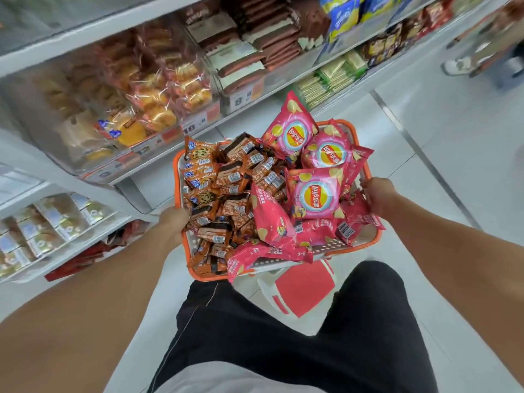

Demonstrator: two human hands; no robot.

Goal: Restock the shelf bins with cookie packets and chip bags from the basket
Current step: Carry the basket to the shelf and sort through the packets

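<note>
I see the long white metal shelving with clear plastic bins [136,114] running along my left, already holding wrapped cakes and wafers; in front of it I am carrying the orange-rimmed perforated plastic basket [283,258] at about waist height, above a red-and-white plastic step stool [304,287] on the pale floor. Inside the basket the glossy pink chip bags [317,194] fill the right half and the small orange-brown cookie packets [226,188] the left. My left hand [173,222] grips the basket's left rim; my right hand [378,194] grips the right rim, fingers curled over the edge (fingertips hidden). I judge restocking has not begun: this is the carry-in step; next I need to set the basket down, perhaps on the stool, free one hand and match packets to their bin.
</note>
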